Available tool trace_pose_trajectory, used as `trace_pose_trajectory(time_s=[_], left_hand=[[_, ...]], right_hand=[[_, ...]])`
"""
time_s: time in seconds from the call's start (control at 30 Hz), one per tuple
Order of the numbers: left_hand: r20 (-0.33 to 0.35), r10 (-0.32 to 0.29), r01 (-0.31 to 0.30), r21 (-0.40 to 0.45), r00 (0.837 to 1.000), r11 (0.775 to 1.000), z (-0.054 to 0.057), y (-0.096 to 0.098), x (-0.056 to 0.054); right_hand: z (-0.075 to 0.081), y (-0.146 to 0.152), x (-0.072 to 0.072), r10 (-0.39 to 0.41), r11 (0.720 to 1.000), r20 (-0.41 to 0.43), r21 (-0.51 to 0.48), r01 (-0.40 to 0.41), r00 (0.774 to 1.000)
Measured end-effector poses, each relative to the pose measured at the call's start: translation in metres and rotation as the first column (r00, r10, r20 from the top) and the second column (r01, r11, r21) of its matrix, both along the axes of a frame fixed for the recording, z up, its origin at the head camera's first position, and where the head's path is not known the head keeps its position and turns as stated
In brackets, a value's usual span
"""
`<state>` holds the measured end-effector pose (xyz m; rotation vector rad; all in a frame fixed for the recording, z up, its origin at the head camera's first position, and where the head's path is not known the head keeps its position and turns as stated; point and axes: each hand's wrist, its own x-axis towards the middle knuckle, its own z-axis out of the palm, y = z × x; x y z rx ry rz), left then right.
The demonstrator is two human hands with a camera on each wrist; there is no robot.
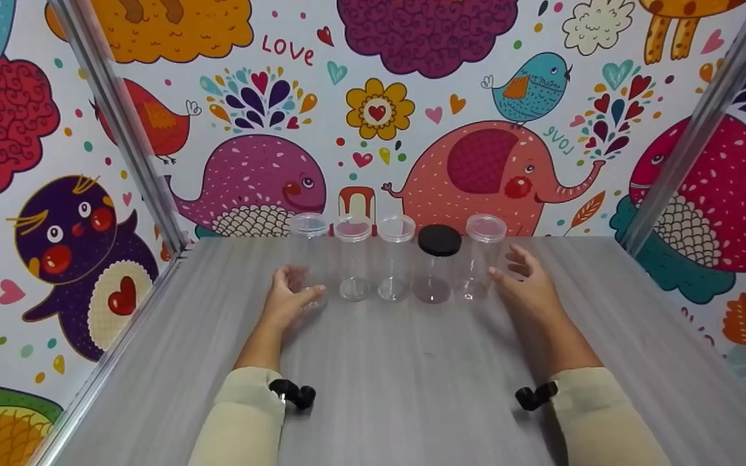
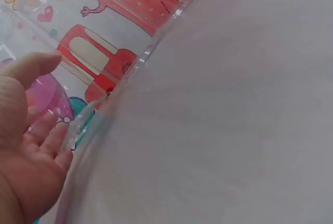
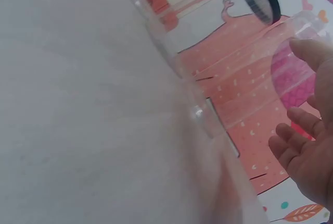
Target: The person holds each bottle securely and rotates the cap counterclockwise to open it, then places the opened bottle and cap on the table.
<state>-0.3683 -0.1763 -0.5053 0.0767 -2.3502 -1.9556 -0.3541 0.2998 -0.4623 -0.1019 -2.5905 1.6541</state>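
Note:
Several clear plastic jars stand upright in a row by the back wall. My left hand (image 1: pixel 287 299) is at the leftmost jar (image 1: pixel 309 255), its thumb in front of the lower part and its fingers at the left side. In the left wrist view, that hand's thumb (image 2: pixel 36 67) and fingers are spread apart. To the right of the rightmost jar (image 1: pixel 482 262), my right hand (image 1: pixel 531 285) is held with loosely spread fingers, the thumb tip near the jar's side. One jar (image 1: pixel 434 275), second from the right, has a black lid (image 1: pixel 439 240); the others have clear tops.
Two more clear jars (image 1: pixel 354 262) stand between the leftmost one and the black-lidded one. The grey wood-grain table (image 1: pixel 399 388) reaches back to a wall (image 1: pixel 360 58) printed with cartoon animals. Metal posts (image 1: pixel 130 129) rise at both back corners.

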Motion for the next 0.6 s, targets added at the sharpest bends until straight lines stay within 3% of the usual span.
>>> trace_pose_trajectory(time_s=[0.1,0.23,0.6], left_hand=[[-0.054,0.01,-0.006,0.079,0.998,0.997,0.002,0.0,0.002],[-0.099,0.011,0.001,0.119,0.995,0.993,0.007,0.002,0.004],[-0.215,-0.003,0.03,0.12,0.977,0.992,0.017,0.009,0.015]], right_hand=[[0.007,-0.003,0.004,-0.019,1.0,-0.08,-0.01,0.018,0.997],[0.018,-0.007,0.009,-0.027,1.0,-0.184,0.005,0.028,0.983],[0.036,-0.016,0.017,-0.029,0.998,-0.26,0.051,0.043,0.965]])
